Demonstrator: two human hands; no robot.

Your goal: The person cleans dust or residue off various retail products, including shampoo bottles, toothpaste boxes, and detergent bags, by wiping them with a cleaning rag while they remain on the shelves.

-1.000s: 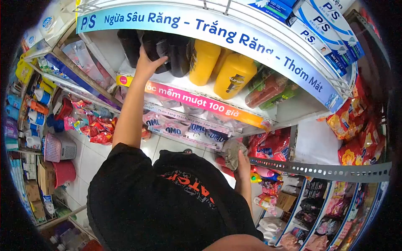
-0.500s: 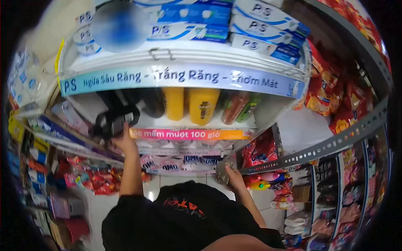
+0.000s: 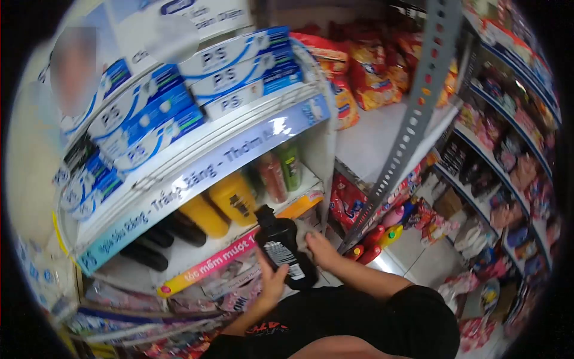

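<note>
A black bottle [image 3: 286, 242] with a dark cap and a white printed label is held tilted in front of my chest. My left hand [image 3: 272, 284] is closed around its lower left side. On the other side, my right hand [image 3: 321, 250] is closed on a greyish cloth [image 3: 304, 232], pressed to the bottle's right edge; part of the cloth is hidden by the fingers. Behind the bottle, a shelf holds yellow bottles [image 3: 233, 200], dark bottles [image 3: 182, 229], a reddish bottle [image 3: 273, 178] and a green bottle [image 3: 291, 167].
Toothpaste boxes [image 3: 224, 78] are stacked on the shelf above. A perforated grey metal post [image 3: 412, 119] rises at the right, near red packets [image 3: 373, 75] on another shelf. Colourful bottles [image 3: 382, 236] stand low by the tiled floor [image 3: 421, 257].
My left hand has drawn back from the shelf's left side with the black bottle. My right hand has brought the cloth up against it. The view has turned right.
</note>
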